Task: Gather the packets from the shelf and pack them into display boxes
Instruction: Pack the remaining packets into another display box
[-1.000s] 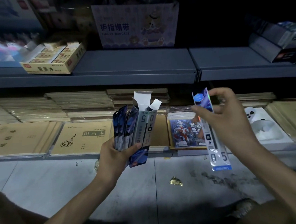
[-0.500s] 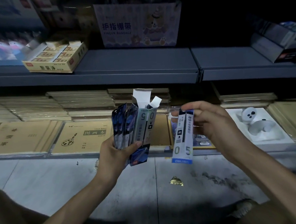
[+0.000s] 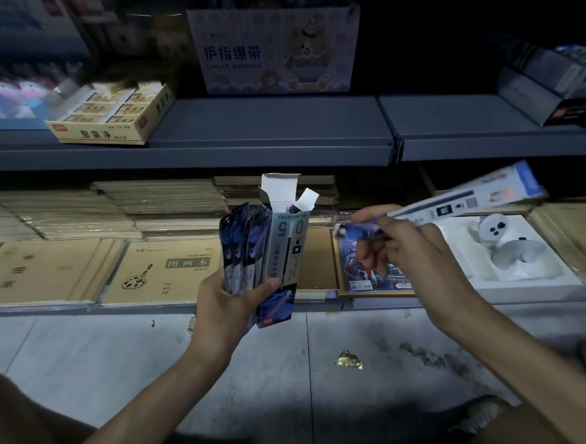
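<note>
My left hand [image 3: 231,301] grips a bundle: a slim grey refill box [image 3: 288,246] marked 0.5, top flaps open, with several dark blue packets [image 3: 240,249] pressed against its left side. All stand upright in front of the lower shelf. My right hand [image 3: 403,246] holds one long white and blue packet [image 3: 461,199] by its left end. That packet lies nearly level, its far end pointing right and slightly up. It is apart from the box, to its right.
Stacks of tan notebooks [image 3: 164,271] fill the lower shelf. A blue card pack [image 3: 373,275] and a white foam tray with a white toy [image 3: 498,240] lie to the right. The grey upper shelf [image 3: 262,134] carries a yellow eraser box [image 3: 113,112] and a finger-bandage carton [image 3: 274,48].
My right hand has swung its packet from hanging upright next to the box to nearly level, pointing right. The left hand's bundle has stayed in place.
</note>
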Demonstrator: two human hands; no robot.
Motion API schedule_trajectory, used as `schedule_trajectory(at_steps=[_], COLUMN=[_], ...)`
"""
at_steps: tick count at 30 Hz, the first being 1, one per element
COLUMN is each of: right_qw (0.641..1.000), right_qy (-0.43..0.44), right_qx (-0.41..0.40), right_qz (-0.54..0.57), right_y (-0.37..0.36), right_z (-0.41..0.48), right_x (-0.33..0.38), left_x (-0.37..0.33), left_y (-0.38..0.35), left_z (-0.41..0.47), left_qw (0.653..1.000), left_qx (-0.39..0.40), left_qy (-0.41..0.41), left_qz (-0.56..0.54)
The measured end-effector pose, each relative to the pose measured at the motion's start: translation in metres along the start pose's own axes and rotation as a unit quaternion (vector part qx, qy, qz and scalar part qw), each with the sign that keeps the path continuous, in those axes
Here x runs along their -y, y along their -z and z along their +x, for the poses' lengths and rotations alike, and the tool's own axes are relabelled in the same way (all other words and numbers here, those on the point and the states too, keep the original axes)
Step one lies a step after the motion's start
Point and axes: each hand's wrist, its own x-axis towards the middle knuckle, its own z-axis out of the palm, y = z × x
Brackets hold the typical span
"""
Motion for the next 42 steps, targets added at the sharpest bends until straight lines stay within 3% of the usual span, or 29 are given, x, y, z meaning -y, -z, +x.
schedule_trajectory(at_steps=[7, 16, 20, 26, 29, 33, 37, 42], right_qw=[0.999, 0.987, 0.980, 0.997, 0.995, 0.987, 0.986, 0.988], right_qy=[-0.032, 0.007, 0.054, 0.023, 0.025, 0.089, 0.103, 0.075], right_qx=[0.007, 0.037, 0.024, 0.027, 0.024, -0.012, -0.057, -0.024], right_qz=[0.030, -0.156, -0.188, -0.064, -0.090, -0.136, -0.121, -0.134], right_y=[0.000, 0.008, 0.014, 0.015, 0.019, 0.023, 0.028, 0.042], right_z=[0.000, 0.004, 0.000, -0.011, -0.010, -0.009, -0.008, -0.005], right_x=[0.004, 0.011, 0.016, 0.034, 0.037, 0.034, 0.038, 0.043], left_x=[0.002, 0.003, 0.005, 0.007, 0.007, 0.008, 0.011, 0.009], left_y=[0.002, 0.002, 0.004, 0.003, 0.003, 0.004, 0.004, 0.006], left_z=[0.000, 0.000, 0.002, 0.003, 0.003, 0.003, 0.005, 0.008], left_qw=[1.000, 0.999, 0.999, 0.998, 0.998, 0.998, 0.996, 0.987], left_qx=[0.001, -0.005, -0.005, -0.005, -0.004, 0.000, -0.001, 0.006], left_qy=[-0.005, -0.015, -0.020, -0.027, -0.027, -0.036, -0.054, -0.109], left_qz=[0.012, 0.028, 0.045, 0.061, 0.059, 0.057, 0.070, 0.117])
